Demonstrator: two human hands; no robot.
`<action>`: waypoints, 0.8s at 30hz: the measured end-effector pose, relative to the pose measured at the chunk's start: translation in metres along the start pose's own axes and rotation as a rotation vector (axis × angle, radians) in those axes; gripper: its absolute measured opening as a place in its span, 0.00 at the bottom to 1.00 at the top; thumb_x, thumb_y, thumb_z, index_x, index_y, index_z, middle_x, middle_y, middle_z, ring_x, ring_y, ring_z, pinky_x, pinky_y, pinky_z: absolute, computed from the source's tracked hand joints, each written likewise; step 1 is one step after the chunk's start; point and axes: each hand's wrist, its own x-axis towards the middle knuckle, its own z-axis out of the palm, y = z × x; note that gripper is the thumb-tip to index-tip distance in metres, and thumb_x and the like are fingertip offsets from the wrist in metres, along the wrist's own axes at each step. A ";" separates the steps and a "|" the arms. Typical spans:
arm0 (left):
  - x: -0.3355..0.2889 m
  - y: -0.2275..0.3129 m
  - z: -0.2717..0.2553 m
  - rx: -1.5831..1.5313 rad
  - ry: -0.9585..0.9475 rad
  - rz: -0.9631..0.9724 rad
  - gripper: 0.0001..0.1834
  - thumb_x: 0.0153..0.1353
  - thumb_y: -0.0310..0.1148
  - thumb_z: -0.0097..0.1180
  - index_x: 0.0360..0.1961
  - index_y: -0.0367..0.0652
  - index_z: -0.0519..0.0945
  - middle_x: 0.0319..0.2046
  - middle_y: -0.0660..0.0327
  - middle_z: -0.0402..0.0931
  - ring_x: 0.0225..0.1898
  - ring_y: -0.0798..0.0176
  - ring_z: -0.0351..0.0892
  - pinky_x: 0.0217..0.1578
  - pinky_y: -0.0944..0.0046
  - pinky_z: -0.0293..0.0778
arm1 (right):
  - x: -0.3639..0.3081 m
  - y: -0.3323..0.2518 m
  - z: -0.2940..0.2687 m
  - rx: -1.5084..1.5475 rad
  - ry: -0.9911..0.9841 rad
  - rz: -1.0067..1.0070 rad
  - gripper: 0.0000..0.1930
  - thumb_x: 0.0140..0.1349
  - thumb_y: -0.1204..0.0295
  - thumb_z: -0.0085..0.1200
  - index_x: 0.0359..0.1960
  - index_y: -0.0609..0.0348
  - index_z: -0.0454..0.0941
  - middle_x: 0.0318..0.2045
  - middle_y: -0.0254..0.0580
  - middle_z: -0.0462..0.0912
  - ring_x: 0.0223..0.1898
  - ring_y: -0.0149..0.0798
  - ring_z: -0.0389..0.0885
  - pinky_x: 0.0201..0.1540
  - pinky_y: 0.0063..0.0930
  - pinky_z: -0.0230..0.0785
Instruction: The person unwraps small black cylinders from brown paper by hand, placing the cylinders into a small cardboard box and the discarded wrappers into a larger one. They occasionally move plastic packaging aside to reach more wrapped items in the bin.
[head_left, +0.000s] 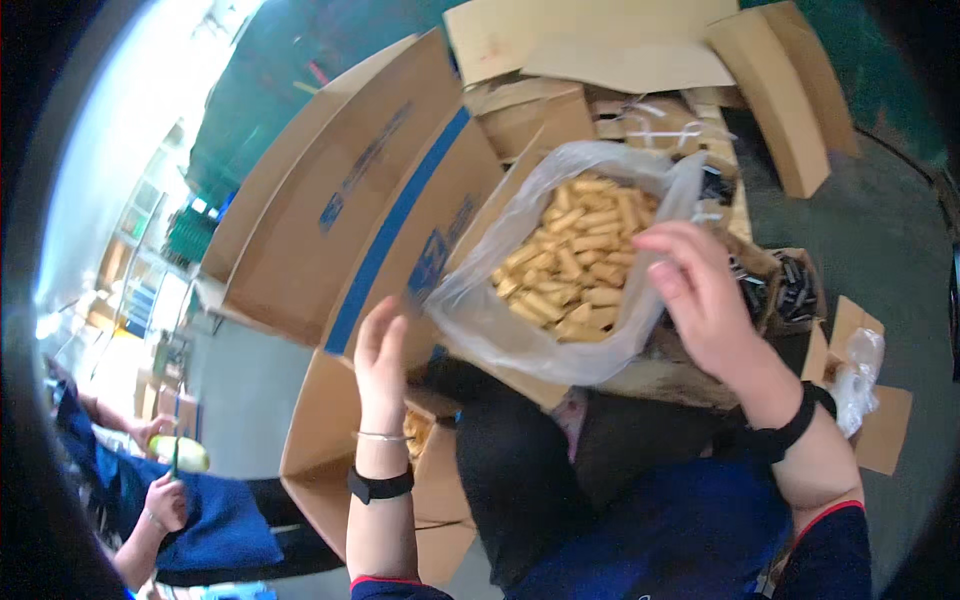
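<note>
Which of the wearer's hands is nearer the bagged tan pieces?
Right: the right hand is at the right edge of the tan pieces; the left hand is farther, left of the bag.

Worn items: a dark-blue top; matching left sleeve and right sleeve, both red-edged; black trousers; black left wristband; black right wristband; slim, light-toned left bangle.

So you've got a cloudy plastic bag of tan pieces near centre. From there, your right hand's by the rim at 3 o'clock, left hand empty at 8, blue-striped carton around 10, black parts farther out at 3.
</note>
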 end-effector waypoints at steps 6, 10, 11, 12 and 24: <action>0.055 -0.027 0.136 0.558 -0.734 0.211 0.16 0.46 0.28 0.49 0.39 0.40 0.72 0.32 0.51 0.74 0.37 0.56 0.73 0.39 0.64 0.67 | -0.003 0.001 -0.009 -0.163 -0.101 0.043 0.11 0.53 0.67 0.45 0.35 0.60 0.70 0.37 0.43 0.70 0.42 0.43 0.66 0.44 0.32 0.53; 0.054 -0.075 0.180 1.069 -1.025 0.216 0.23 0.42 0.32 0.52 0.43 0.45 0.67 0.41 0.49 0.67 0.45 0.48 0.65 0.44 0.55 0.64 | -0.010 0.013 -0.008 -0.251 -0.178 0.084 0.13 0.52 0.64 0.47 0.34 0.58 0.70 0.35 0.42 0.70 0.40 0.42 0.67 0.41 0.33 0.53; 0.053 -0.072 0.187 1.148 -1.083 0.120 0.28 0.42 0.33 0.51 0.49 0.49 0.62 0.49 0.50 0.61 0.51 0.45 0.59 0.47 0.50 0.61 | -0.013 0.019 -0.008 -0.247 -0.187 0.090 0.13 0.52 0.62 0.47 0.34 0.58 0.71 0.34 0.41 0.70 0.40 0.41 0.67 0.41 0.33 0.53; 0.052 -0.066 0.192 1.182 -1.107 0.093 0.28 0.43 0.32 0.50 0.50 0.53 0.62 0.48 0.52 0.62 0.52 0.48 0.60 0.47 0.47 0.60 | -0.016 0.024 -0.009 -0.239 -0.197 0.096 0.14 0.52 0.61 0.48 0.34 0.58 0.71 0.34 0.40 0.69 0.40 0.41 0.67 0.41 0.34 0.53; 0.045 0.034 0.141 0.633 -0.623 0.360 0.18 0.44 0.28 0.56 0.39 0.40 0.71 0.31 0.56 0.75 0.33 0.56 0.75 0.31 0.65 0.70 | -0.010 0.026 -0.005 0.064 -0.190 0.246 0.13 0.49 0.66 0.51 0.32 0.63 0.72 0.26 0.42 0.73 0.30 0.42 0.73 0.35 0.31 0.63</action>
